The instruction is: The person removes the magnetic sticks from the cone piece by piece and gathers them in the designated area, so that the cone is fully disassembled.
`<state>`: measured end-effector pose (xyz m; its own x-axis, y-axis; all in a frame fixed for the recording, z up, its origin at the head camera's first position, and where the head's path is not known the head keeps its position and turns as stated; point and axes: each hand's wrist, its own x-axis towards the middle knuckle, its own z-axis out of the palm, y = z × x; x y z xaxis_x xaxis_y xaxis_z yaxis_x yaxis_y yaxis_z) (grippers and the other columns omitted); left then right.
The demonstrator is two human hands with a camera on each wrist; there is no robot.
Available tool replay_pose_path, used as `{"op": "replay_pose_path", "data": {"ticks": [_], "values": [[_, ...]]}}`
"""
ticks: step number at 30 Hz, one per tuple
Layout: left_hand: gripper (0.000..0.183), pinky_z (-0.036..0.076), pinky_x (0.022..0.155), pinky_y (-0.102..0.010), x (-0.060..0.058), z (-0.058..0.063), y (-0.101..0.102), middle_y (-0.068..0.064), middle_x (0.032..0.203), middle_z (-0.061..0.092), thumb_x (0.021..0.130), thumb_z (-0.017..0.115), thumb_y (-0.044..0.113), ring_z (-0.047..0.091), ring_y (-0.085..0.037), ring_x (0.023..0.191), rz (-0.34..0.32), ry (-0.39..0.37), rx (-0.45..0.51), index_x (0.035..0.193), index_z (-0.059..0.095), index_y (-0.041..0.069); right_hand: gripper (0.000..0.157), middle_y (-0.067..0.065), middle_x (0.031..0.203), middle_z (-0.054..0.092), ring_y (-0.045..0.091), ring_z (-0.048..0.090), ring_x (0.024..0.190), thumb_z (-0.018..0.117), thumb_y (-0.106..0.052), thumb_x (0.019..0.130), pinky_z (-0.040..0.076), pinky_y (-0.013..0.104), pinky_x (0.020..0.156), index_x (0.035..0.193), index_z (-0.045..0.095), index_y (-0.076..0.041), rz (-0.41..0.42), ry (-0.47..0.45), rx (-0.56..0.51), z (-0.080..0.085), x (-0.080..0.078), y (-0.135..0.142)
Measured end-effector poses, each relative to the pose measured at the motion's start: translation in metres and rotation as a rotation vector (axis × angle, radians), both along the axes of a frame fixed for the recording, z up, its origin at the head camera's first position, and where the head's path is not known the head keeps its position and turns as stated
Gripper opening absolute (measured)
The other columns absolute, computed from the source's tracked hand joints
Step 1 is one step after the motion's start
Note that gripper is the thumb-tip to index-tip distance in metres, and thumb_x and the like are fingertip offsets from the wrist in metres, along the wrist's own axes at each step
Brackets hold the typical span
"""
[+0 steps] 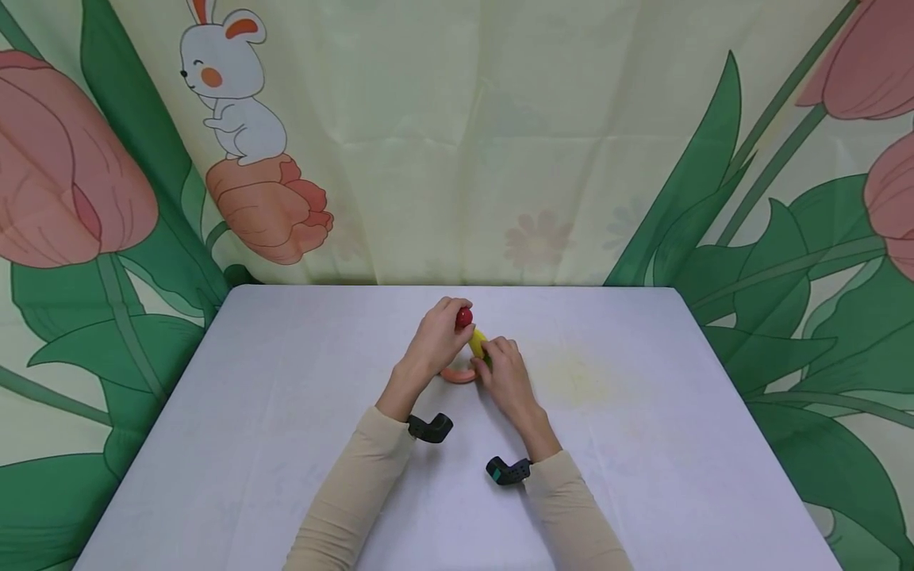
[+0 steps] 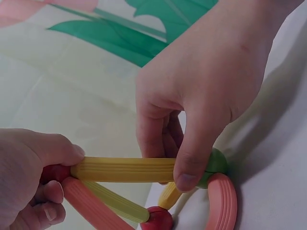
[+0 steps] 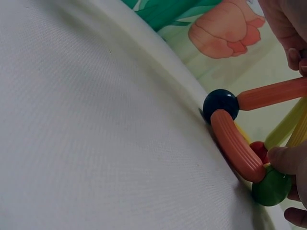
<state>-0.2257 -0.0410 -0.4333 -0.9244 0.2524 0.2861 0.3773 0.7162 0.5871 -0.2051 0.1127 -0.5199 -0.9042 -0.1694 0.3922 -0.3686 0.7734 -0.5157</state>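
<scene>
A small frame of ribbed rods joined by balls stands between my hands. My left hand grips the red ball at its top, thumb over the joint. With thumb and fingers my right hand pinches the lower end of a straight yellow rod, close to the green ball. Also meeting at the top are a straight salmon rod and a yellow-green rod. Low down, a curved salmon rod links the green ball and a dark blue ball. Another red ball sits at the back.
The frame's base is on the white-covered table, whose far edge lies just beyond my hands. A printed curtain hangs behind it. Black wrist cameras are strapped to both wrists, over the table.
</scene>
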Motion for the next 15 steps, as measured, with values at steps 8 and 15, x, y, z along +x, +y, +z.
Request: {"op": "replay_pose_path", "data": {"ticks": [8,15], "values": [[0.038,0.058,0.092,-0.035,0.0004,-0.0022,-0.0008,-0.014,0.122,0.063,0.092,0.072,0.013,0.064,-0.025,0.108,0.000,-0.002,0.014,0.127,0.060,0.004,0.029,0.011,0.097,0.062,0.025,0.052,0.093,0.075,-0.015,0.090,0.050,0.036,0.081,0.113,0.070,0.001,-0.004,0.001,-0.004,0.0001,-0.0002,-0.0006],[0.038,0.058,0.093,-0.036,0.0012,-0.0026,-0.0018,-0.014,0.123,0.062,0.092,0.072,0.013,0.064,-0.025,0.110,-0.004,0.006,0.021,0.126,0.059,0.004,0.028,0.010,0.097,0.062,0.025,0.052,0.094,0.075,-0.015,0.090,0.050,0.036,0.082,0.113,0.069,0.001,-0.003,0.002,-0.005,-0.0005,-0.0007,-0.0008]]}}
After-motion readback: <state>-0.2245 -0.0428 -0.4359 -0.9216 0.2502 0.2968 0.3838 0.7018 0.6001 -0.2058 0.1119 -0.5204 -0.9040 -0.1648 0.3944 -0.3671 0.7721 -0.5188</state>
